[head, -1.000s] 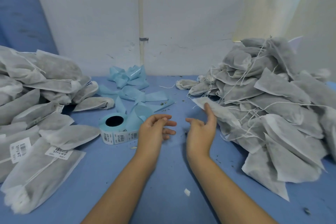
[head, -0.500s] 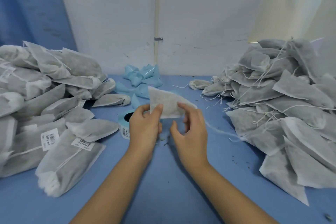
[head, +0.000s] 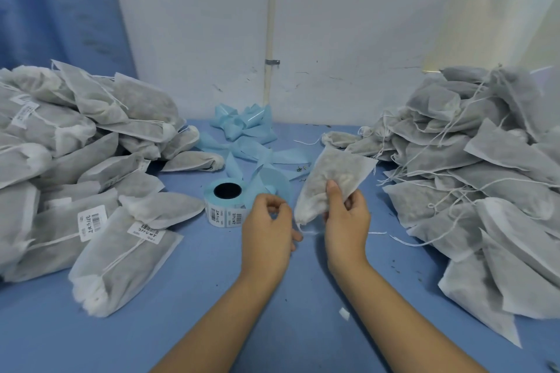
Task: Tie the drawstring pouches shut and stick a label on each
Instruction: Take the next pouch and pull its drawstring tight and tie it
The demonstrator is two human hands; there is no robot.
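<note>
My right hand (head: 345, 221) grips a grey drawstring pouch (head: 330, 175) above the table, tilted with its gathered mouth down near the hand's left side. A thin white drawstring (head: 309, 232) trails from that mouth toward my left hand (head: 268, 230), whose fingers are curled; it seems to pinch the string's end. A roll of barcode labels (head: 225, 206) on blue backing stands just behind my left hand. Labelled pouches (head: 91, 179) are heaped at the left; unlabelled pouches (head: 485, 166) with loose strings are piled at the right.
Spent blue label backing (head: 245, 136) lies tangled behind the roll against the white wall. The blue table (head: 212, 297) shows bare cloth between the two piles. A small white scrap (head: 344, 313) lies near my right forearm.
The pouch went from both hands in front of me to my right hand alone, turned mouth-down and shifted right. My left hand let go and dropped toward the drawstring.
</note>
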